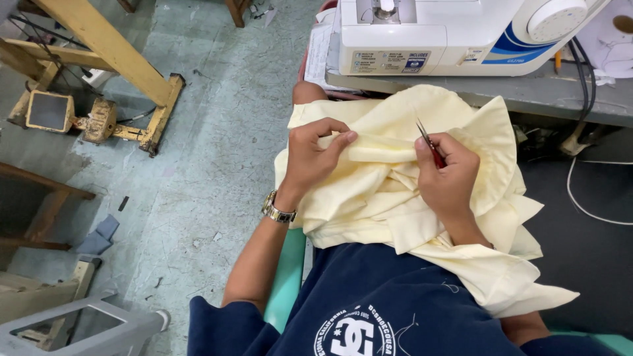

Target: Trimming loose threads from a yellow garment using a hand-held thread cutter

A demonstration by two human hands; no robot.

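A worn, paint-flecked concrete floor and a grey work table frame this sewing room, seen from above a seated person's lap. A pale yellow garment lies bunched across that lap, just near of the table edge. The left hand is closed, pinching a fold of the cloth between thumb and fingers; the right hand is closed around a small red-handled snipping tool, its points raised just above the fold. The work looks best done with the fold kept taut and only the tips used, so that the weave is not nicked. On the table at the far side stands a white sewing machine with blue stripes, bearing a small rectangular label panel in grey and blue on its front. To the far left stands a yellow wooden frame.
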